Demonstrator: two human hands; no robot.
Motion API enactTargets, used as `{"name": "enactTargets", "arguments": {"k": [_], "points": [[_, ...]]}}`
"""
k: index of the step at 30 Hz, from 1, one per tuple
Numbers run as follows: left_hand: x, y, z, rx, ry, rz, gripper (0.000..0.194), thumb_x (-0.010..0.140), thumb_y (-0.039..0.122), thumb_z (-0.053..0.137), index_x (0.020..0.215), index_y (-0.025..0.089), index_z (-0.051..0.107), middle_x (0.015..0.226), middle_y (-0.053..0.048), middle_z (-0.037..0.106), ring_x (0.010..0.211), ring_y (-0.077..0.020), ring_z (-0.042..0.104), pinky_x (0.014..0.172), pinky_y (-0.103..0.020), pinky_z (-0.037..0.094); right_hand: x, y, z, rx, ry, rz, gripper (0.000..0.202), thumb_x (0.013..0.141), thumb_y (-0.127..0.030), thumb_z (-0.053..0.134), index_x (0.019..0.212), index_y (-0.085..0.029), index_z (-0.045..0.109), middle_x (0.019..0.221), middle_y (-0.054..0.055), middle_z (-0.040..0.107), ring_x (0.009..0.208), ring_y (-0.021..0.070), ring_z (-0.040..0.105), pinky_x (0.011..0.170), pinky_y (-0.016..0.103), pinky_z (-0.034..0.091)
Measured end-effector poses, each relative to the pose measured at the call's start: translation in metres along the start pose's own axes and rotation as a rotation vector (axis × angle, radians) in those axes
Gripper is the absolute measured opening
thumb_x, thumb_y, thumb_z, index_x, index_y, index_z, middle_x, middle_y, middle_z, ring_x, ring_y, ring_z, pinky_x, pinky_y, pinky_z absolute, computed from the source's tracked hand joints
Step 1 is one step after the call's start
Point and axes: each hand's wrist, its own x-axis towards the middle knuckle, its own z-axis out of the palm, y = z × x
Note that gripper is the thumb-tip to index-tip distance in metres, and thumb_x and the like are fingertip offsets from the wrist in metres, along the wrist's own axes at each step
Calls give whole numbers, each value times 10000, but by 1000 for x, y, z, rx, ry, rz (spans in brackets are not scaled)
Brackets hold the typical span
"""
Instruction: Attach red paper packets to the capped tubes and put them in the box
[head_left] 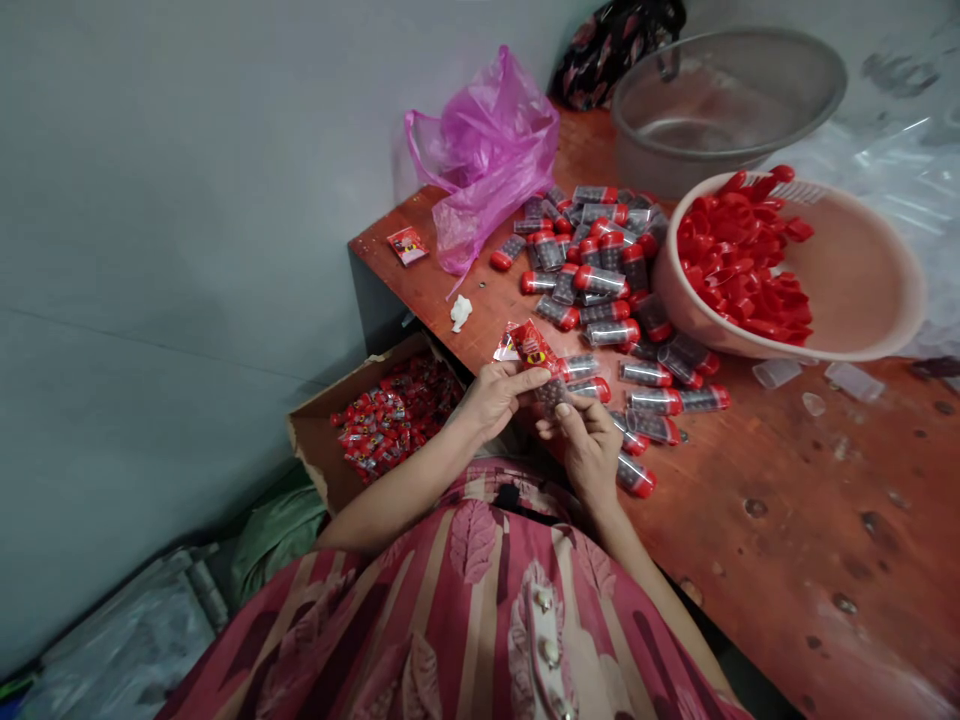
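Observation:
A red printed sachet wrapper (531, 342) stands up between my hands, just off the table's near edge. My left hand (489, 402) pinches it, with the thumb laid across its lower part. Below it, my right hand (589, 440) grips the end of a clear tube of dark little balls (552, 393). Wrapper and tube meet at my fingers; whether the tube is inside the wrapper I cannot tell. Many filled clear tubes with red caps (600, 280) lie loose beyond and beside my right hand. Behind the held wrapper, another sachet (507, 343) rests on the wood.
A pink bowl (892, 290) of red caps (739, 265) stands right, before a grey basin (637, 165). A purple bag (495, 140), a sachet (407, 246) and a white scrap (460, 313) lie left. Below sits a carton (307, 425) of red packets (394, 415).

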Motion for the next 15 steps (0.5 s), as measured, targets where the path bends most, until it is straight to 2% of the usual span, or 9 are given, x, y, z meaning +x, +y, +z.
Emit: {"name": "enactTargets", "arguments": {"k": [3, 8, 13, 15], "points": [[-1, -2, 0, -8, -10, -20, 250, 636, 284, 764, 767, 83, 695, 687, -60, 673, 595, -122, 605, 631, -262, 490, 1, 2, 0, 86, -45, 60, 189, 799, -366, 625, 869, -193, 592, 564, -37, 647, 452, 121, 609, 467, 232, 505], [0, -8, 2, -36, 116, 35, 272, 572, 275, 803, 725, 90, 675, 690, -45, 673, 599, -107, 601, 650, -242, 483, 0, 2, -2, -174, 59, -103, 223, 770, -328, 677, 942, -197, 624, 688, -17, 684, 559, 122, 640, 570, 251, 535], [-4, -9, 4, -48, 116, 25, 305, 582, 324, 796, 702, 85, 649, 671, -43, 658, 574, -111, 587, 591, -245, 466, 4, 3, -1, 51, -44, 76, 204, 788, -351, 654, 906, -191, 606, 612, -31, 667, 480, 106, 618, 511, 225, 518], [-5, -8, 5, -94, 109, 29, 310, 579, 324, 798, 704, 84, 647, 685, -46, 661, 590, -109, 589, 610, -246, 468, 3, 1, 1, 65, -43, 88, 214, 774, -352, 667, 901, -190, 606, 615, -33, 668, 482, 107, 622, 510, 225, 519]]}}
